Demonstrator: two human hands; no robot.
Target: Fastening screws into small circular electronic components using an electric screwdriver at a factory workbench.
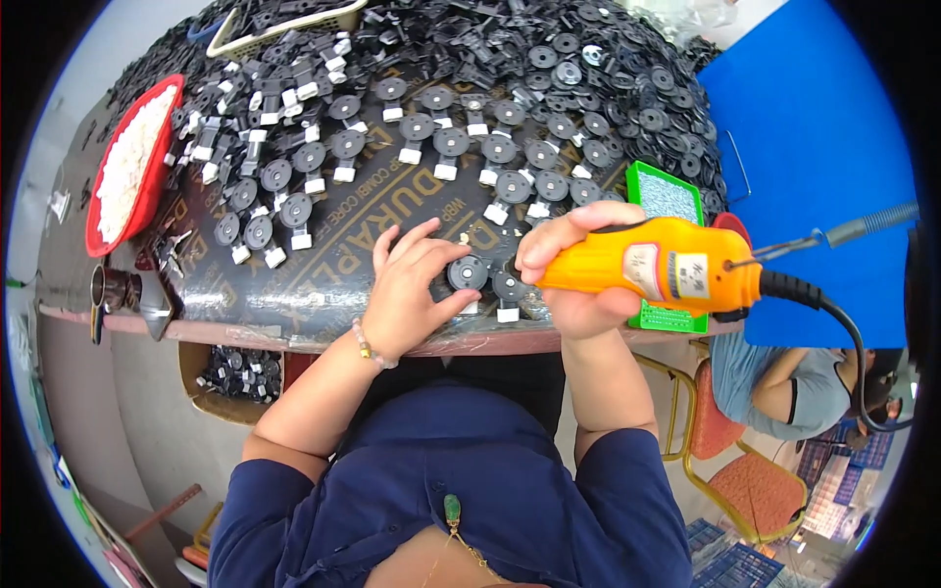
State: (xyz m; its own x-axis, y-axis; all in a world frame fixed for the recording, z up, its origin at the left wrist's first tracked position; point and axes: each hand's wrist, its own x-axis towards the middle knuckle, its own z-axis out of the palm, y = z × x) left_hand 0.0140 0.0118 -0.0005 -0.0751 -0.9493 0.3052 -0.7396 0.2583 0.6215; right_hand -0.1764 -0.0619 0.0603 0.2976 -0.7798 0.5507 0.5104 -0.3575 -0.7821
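My right hand (578, 260) is wrapped round an orange electric screwdriver (652, 269), held nearly level with its nose toward the left. The nose is over a black round part (508, 287) with a white tab; the bit itself is hidden or too small to make out. Beside it, at the table's front edge, the thumb and index finger of my left hand (404, 289) close about the rim of another black disc part (468, 272). Several more black discs with white tabs (451, 143) lie in loose rows farther back.
A red basin (95, 230) of small white pieces stands left, a green tray (634, 174) of tiny silvery pieces right. Black parts heap up at the back around a cream basket (225, 47). A cable (851, 343) and spring (870, 224) trail right, near a seated person (735, 387).
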